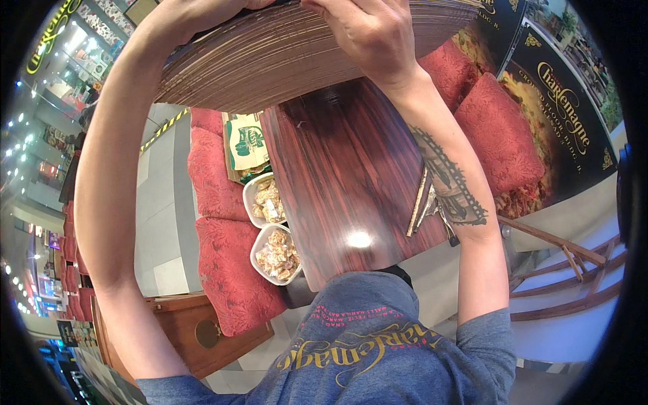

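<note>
Both arms reach up around a wide, brown, finely striped drum that looks like a lampshade [256,64], just above the table. My left hand [216,8] is at its upper left rim, its fingers mostly cut off by the picture's top edge. Over the striped side lies my right hand [374,37], fingers curled closed near the upper rim; what they pinch, if anything, is hidden. Beneath the drum is a glossy dark wood table [344,169]. A gold-patterned strip [418,202] and some crumpled shiny material [429,206] lie at its right edge, partly behind my right forearm.
Red upholstered seats [233,270] run along the table's left side, holding two white tubs of snack pieces [277,254] and a green-and-tan paper package [247,143]. At right are red cushions [499,135], black printed boards [563,115] and a wooden frame [567,253].
</note>
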Action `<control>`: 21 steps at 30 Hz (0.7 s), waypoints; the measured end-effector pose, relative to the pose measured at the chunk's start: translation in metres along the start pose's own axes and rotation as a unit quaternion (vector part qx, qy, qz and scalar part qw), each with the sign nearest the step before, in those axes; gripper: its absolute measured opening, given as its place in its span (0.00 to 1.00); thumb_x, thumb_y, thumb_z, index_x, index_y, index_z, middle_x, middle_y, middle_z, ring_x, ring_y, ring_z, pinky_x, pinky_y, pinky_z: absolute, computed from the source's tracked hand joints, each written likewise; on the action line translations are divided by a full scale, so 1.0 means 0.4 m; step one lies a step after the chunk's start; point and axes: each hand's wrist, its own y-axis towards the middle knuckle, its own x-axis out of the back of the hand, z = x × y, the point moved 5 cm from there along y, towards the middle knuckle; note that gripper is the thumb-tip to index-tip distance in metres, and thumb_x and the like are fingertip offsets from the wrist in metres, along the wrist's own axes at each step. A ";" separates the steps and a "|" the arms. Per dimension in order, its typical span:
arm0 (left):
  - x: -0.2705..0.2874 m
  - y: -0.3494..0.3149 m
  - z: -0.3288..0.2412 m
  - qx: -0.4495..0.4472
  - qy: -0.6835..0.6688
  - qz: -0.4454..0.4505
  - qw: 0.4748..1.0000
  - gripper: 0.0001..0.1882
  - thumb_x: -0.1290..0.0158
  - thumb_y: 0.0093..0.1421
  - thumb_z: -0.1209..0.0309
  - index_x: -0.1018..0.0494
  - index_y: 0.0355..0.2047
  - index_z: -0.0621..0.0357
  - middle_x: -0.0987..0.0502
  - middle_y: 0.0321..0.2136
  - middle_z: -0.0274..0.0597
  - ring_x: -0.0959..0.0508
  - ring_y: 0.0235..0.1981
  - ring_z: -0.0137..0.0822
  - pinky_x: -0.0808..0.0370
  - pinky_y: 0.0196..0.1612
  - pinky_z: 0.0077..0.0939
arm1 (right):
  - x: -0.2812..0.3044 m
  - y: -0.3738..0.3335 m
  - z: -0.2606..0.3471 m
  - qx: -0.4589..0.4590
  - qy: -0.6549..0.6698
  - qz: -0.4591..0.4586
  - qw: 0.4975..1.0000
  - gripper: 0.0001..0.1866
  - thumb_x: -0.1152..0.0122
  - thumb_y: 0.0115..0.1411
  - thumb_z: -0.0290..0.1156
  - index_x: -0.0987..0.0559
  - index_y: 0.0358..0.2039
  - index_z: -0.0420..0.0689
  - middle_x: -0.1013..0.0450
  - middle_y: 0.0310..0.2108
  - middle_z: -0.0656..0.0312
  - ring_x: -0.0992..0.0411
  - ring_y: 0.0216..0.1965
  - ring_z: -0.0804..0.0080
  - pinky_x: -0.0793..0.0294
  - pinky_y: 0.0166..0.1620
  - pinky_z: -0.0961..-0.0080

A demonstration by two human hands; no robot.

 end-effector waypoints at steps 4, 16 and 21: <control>0.000 0.008 0.119 -0.021 -0.002 0.081 0.997 0.15 0.49 0.65 0.64 0.22 0.41 0.66 0.24 0.30 0.30 0.27 0.33 0.20 0.30 0.39 0.18 | 0.032 0.005 -0.008 -0.003 0.124 -0.055 0.991 0.09 0.37 0.53 0.21 0.17 0.36 0.44 0.23 0.35 0.67 0.27 0.36 0.74 0.33 0.42 0.72; 0.003 -0.029 0.182 -0.009 -0.031 0.087 0.996 0.16 0.48 0.65 0.64 0.24 0.42 0.66 0.23 0.30 0.29 0.27 0.33 0.19 0.30 0.39 0.15 | 0.139 0.020 -0.174 -0.302 0.190 0.333 0.873 0.13 0.39 0.63 0.28 0.22 0.47 0.41 0.20 0.38 0.55 0.22 0.44 0.63 0.26 0.49 0.71; 0.009 -0.039 0.185 -0.001 -0.038 0.079 0.996 0.16 0.48 0.65 0.63 0.24 0.43 0.66 0.23 0.30 0.29 0.27 0.32 0.19 0.30 0.38 0.15 | 0.144 -0.010 -0.156 -0.139 0.062 0.297 0.943 0.13 0.31 0.57 0.35 0.20 0.40 0.44 0.21 0.34 0.57 0.24 0.38 0.60 0.33 0.51 0.65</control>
